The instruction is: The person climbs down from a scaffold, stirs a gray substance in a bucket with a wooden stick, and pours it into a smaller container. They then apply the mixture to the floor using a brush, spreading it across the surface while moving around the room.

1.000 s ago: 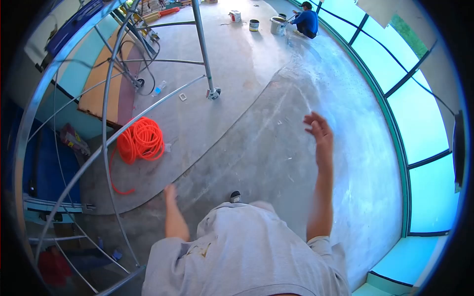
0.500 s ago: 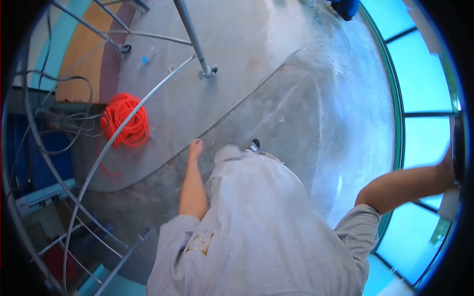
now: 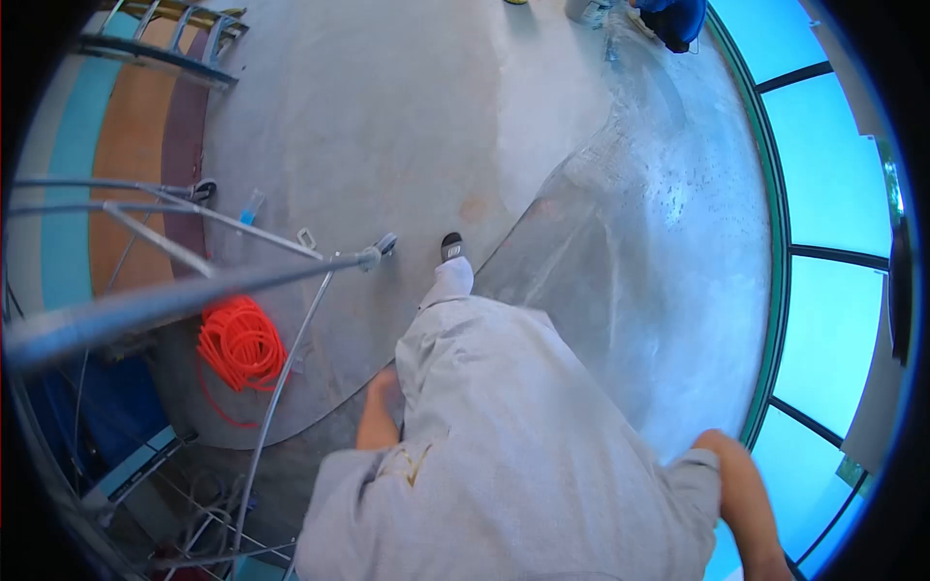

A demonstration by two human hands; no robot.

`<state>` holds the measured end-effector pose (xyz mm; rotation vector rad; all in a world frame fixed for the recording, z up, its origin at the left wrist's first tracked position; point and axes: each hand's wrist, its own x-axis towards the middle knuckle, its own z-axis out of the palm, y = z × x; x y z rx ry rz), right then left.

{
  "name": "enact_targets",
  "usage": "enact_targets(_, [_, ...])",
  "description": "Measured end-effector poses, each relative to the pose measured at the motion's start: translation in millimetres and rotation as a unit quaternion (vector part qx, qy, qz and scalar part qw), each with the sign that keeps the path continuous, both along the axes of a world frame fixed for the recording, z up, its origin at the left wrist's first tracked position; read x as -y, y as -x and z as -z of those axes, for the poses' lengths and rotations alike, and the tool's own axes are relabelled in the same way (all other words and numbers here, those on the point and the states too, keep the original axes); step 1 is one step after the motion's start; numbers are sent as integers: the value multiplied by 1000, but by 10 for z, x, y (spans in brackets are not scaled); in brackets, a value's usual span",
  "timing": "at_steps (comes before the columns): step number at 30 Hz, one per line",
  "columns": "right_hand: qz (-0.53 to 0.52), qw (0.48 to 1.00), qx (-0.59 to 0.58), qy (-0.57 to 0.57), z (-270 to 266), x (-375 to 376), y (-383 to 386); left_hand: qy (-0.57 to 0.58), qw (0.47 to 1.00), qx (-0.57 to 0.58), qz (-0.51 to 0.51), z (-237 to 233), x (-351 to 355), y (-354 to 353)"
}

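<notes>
I look straight down over my grey shirt (image 3: 504,455) onto a concrete floor (image 3: 387,116). My left hand (image 3: 380,387) hangs beside my hip, blurred, with nothing visible in it. Of my right arm only the forearm (image 3: 746,494) shows at the lower right; its hand runs out of the picture. My foot in a dark shoe (image 3: 451,247) is stepped forward next to a scaffold caster (image 3: 385,244). The nearest object to my left hand is a coil of orange hose (image 3: 240,344) on the floor.
Metal scaffold tubes (image 3: 194,290) cross the left side at hip height. A plastic bottle (image 3: 250,205) lies on the floor. A person in blue (image 3: 673,17) crouches by a bucket (image 3: 586,8) at the top. Teal-framed windows (image 3: 775,290) curve along the right.
My view has swung over the scaffold. My right arm, raised a second ago, has dropped to my side. My left hand has swung back, and my foot has stepped forward.
</notes>
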<state>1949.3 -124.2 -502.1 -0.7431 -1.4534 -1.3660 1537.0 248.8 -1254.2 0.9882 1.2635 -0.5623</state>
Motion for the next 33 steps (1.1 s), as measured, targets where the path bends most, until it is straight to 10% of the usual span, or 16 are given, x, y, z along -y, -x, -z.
enact_targets(2, [135, 977, -91, -141, 192, -515, -614, -88, 988, 34, 119, -90, -1117, -1381])
enact_targets(6, [368, 886, -271, -76, 734, -782, -1745, -449, 845, 172, 234, -972, -3363, -4045])
enact_targets(12, [494, 664, -560, 45, 1865, -1525, -3636, -470, 843, 261, 13, -2208, -5303, -6858])
enact_targets(19, [461, 448, -699, 315, 3626, -2675, -7072, -281, 948, 140, 59, -1467, -5244, -7874])
enact_targets(25, [183, 495, -665, 528, 4047, -5179, -8741, -43, 996, -69, 20, -726, -4952, -7754])
enact_targets(33, [241, 396, -690, 555, 4842, -6653, -10206, -94, 991, -74, 53, -549, -6441, -9730])
